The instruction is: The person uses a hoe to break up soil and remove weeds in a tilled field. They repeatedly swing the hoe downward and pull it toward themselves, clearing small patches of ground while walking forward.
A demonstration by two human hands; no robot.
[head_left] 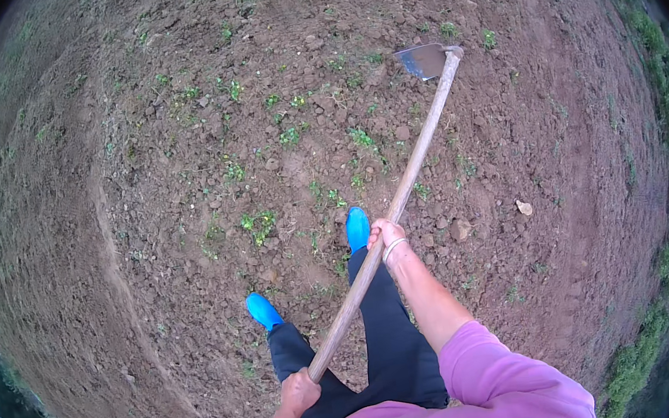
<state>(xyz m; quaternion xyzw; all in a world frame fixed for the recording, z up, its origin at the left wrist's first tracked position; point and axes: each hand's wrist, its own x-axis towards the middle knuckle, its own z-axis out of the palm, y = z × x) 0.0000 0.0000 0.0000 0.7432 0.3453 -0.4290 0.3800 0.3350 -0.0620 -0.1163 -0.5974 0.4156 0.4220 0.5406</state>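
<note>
A long-handled hoe [408, 178] slants across in front of me, its wooden handle running from my lap up to the far right. My left hand [299, 393] is closed round the butt end of the handle. Farther up the shaft, my right hand [385, 234] grips it, with a pale bangle on that wrist. At the far end sits the flat metal blade [422, 61], pointing left, over or on the brown soil; whether it touches the ground I cannot tell.
Cloddy brown soil [196, 309] spreads all round, dotted with small green plants [258, 227]. My feet wear blue shoes [263, 310], the right one farther forward. A pale stone-like lump [525, 207] lies to the right. Grass [659, 94] borders the field at the right.
</note>
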